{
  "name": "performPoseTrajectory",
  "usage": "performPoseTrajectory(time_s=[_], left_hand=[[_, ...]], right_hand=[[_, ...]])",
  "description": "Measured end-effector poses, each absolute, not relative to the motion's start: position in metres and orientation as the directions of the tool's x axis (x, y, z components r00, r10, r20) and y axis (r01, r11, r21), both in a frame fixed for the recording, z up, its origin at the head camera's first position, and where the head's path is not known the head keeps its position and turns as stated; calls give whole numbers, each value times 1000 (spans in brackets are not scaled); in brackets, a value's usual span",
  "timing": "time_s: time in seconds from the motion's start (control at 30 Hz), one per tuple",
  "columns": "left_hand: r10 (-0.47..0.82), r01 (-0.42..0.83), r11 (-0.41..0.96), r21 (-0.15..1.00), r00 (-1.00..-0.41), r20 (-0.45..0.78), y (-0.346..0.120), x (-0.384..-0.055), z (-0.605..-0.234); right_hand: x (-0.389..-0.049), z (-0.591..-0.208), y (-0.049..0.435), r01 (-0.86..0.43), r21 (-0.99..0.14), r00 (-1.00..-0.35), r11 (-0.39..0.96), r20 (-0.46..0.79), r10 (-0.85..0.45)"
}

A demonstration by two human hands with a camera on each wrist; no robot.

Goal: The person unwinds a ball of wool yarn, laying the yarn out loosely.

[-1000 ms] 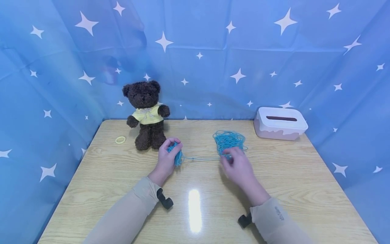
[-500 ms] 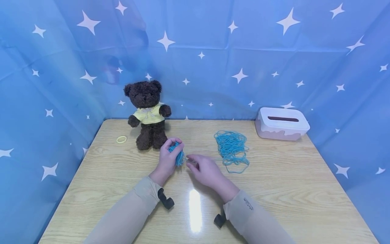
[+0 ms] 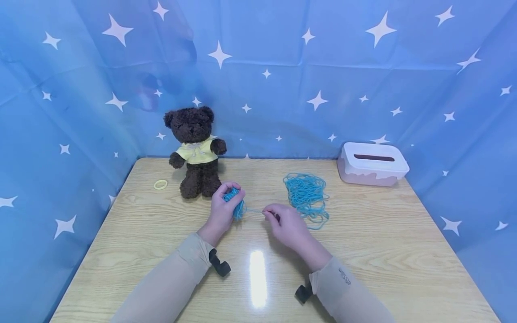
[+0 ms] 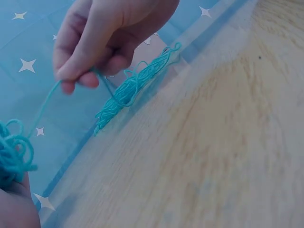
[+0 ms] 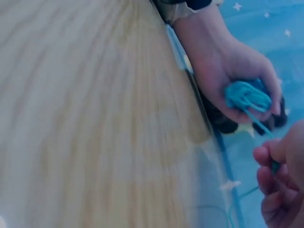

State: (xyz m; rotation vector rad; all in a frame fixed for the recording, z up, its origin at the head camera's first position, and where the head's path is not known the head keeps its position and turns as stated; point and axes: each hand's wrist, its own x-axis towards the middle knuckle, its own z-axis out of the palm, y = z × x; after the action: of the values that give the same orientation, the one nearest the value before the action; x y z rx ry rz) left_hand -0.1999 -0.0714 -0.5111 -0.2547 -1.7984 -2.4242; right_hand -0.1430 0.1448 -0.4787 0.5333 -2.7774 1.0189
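Note:
My left hand grips a bundle of turquoise yarn, its thumb and fingers curled round it. Out of that bundle runs a single strand, stretched over to my right hand. Thumb and fingertips of the right hand pinch this strand, as the left wrist view shows. From the pinch the yarn trails on toward a loose turquoise heap lying on the table just beyond the right hand. In the right wrist view the bundle shows loops at the open end of the left hand's grasp.
A brown teddy bear in a yellow shirt stands behind the left hand. To its left lies a small yellow ring. A white and pink tissue box sits at the back right of the wooden table. A starry blue curtain hangs behind.
The right hand went from the heap leftward to the bundle, then drew back a little to the right, pinching the strand. The heap's near loops now lie spread forward. The left hand stays put.

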Motion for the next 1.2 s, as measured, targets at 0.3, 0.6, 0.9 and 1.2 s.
performPoseTrajectory(time_s=[0.3, 0.6, 0.9, 1.2], left_hand=[[-11, 181, -297, 938, -983, 186, -70, -201, -511], [-13, 160, -312, 937, -986, 164, -71, -200, -509], [-1, 161, -322, 933, -985, 170, -71, -201, -511], [8, 161, -341, 926, -985, 174, -71, -200, -510]], right_hand=[[-140, -472, 194, -327, -608, -937, 723, 310, -163], [-142, -478, 248, -188, -610, -962, 770, 274, -18], [-144, -489, 288, -23, -565, -965, 825, 229, 130], [-138, -484, 285, 55, -489, -983, 871, 124, 132]])
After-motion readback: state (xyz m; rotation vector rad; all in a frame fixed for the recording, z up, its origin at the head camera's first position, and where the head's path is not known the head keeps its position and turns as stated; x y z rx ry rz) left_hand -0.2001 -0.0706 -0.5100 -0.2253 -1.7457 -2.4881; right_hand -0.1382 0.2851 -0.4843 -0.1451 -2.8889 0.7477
